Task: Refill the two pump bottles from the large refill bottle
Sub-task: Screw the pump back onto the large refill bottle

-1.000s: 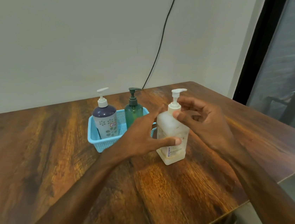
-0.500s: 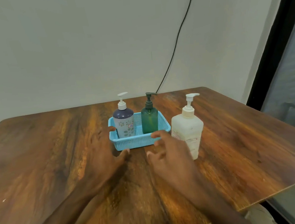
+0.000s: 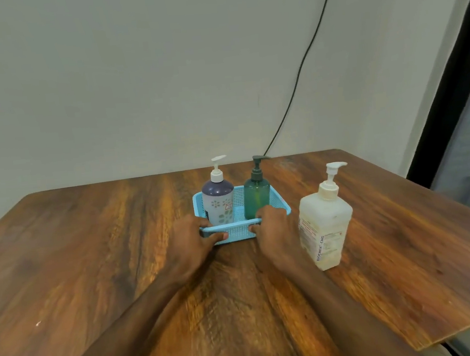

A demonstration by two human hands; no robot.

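- I am watching both hands working at the near side of the blue basket (image 3: 238, 230), which is sitting on the wooden table (image 3: 90, 253) towards its far edge.
- The left hand (image 3: 190, 243) is gripping the basket's near left corner — fingers curling over the rim into the basket, thumb pressing on the outside of the front wall.
- The right hand (image 3: 275, 231) is gripping the near rim further right in the same way, fingers hooking over the top and thumb tip lying against the front wall; a stretch of bare wall is showing between the two thumbs.
- The purple floral pump bottle (image 3: 219, 203) is standing upright in the left half of the basket, just beyond the left hand's fingers; I cannot tell whether they are touching it.
- The green pump bottle (image 3: 256, 197) is standing upright in the right half, just behind the right hand's knuckles, its dark nozzle pointing right.
- The large refill bottle (image 3: 322, 226) is standing upright on the table outside the basket, close beside the right wrist — neither hand is holding it, and its white pump is sitting on top, nozzle pointing right.
- A dark cable (image 3: 302, 61) is running up the pale wall (image 3: 101, 90) behind the table
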